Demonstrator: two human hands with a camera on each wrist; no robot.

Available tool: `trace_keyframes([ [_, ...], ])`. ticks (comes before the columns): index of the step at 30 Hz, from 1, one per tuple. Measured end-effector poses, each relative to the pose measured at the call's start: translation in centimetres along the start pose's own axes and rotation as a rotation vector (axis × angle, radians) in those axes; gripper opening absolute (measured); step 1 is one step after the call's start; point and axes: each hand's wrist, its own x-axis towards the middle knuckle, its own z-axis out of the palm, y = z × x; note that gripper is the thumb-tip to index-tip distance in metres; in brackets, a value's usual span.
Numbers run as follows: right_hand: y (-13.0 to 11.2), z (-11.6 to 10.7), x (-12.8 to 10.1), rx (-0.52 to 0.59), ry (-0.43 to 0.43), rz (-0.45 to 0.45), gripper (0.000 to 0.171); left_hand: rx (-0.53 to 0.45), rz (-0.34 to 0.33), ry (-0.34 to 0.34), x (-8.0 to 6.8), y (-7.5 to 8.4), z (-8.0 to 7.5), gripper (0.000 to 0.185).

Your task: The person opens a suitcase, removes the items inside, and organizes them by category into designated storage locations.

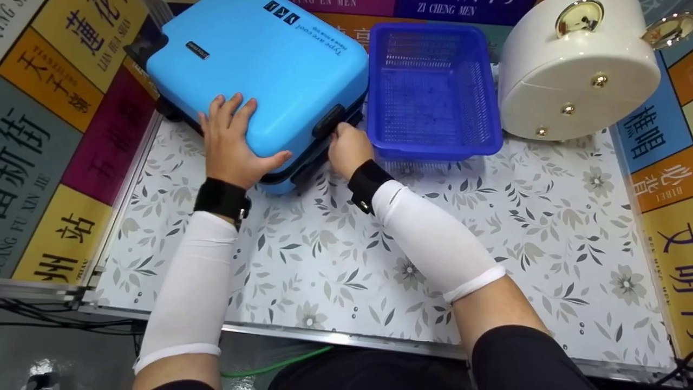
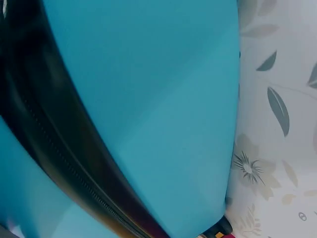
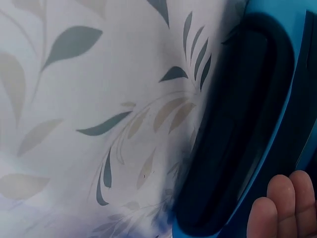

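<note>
A light blue hard-shell suitcase (image 1: 270, 70) lies flat at the back left of the table. My left hand (image 1: 230, 146) rests on its near corner, fingers spread over the lid and thumb out along the edge. My right hand (image 1: 351, 150) is at the suitcase's right side, thumb and curled fingers pinching at the black zipper seam, just below a black side handle (image 1: 328, 120); the zipper pull itself is hidden. The left wrist view shows the dark zipper band (image 2: 74, 148) between blue shells. In the right wrist view, fingertips (image 3: 281, 198) lie by the seam, near a black handle (image 3: 237, 124).
A blue plastic basket (image 1: 433, 150) stands right of the suitcase, close to my right hand. Farther right is a cream rounded case (image 1: 574, 76) with gold fittings. Panels with printed signs (image 1: 81, 108) border the table. The leaf-patterned tabletop (image 1: 335, 271) stretches toward me.
</note>
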Motion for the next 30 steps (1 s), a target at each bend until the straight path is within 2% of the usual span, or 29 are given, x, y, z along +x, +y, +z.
trace_keyframes([
  [7, -0.2, 0.5, -1.8, -0.050, -0.034, -0.113, 0.024, 0.057, -0.095, 0.044, 0.1, 2.4, 1.5, 0.108],
  [10, 0.2, 0.3, -1.8, -0.069, -0.022, -0.126, 0.024, 0.069, -0.126, 0.032, 0.4, 3.6, 2.0, 0.110],
  [12, 0.4, 0.1, -1.5, -0.057, -0.007, -0.112, 0.023, 0.054, -0.113, -0.029, 0.6, 3.8, 1.6, 0.116],
  [14, 0.5, -0.2, -1.3, -0.034, -0.002, -0.084, 0.023, 0.044, -0.078, -0.145, 1.2, 3.3, 0.6, 0.121],
  [18, 0.7, -0.5, -0.9, -0.002, -0.003, -0.043, 0.022, 0.053, -0.047, -0.402, 3.0, 0.7, -2.4, 0.127],
  [20, 0.8, -0.6, -0.7, -0.007, 0.000, -0.043, 0.022, 0.072, -0.052, -0.449, 3.9, -0.7, -3.6, 0.128],
  [22, 0.9, -0.7, -0.6, -0.009, 0.002, -0.042, 0.023, 0.090, -0.045, -0.440, 4.4, -1.7, -4.2, 0.129],
  [25, 1.0, -0.8, -0.3, -0.005, 0.001, -0.026, 0.023, 0.103, -0.013, -0.365, 4.5, -2.6, -3.9, 0.127],
  [30, 1.3, -1.1, -0.1, -0.019, 0.018, -0.009, 0.023, 0.108, 0.006, -0.263, 4.0, -2.2, -2.4, 0.125],
])
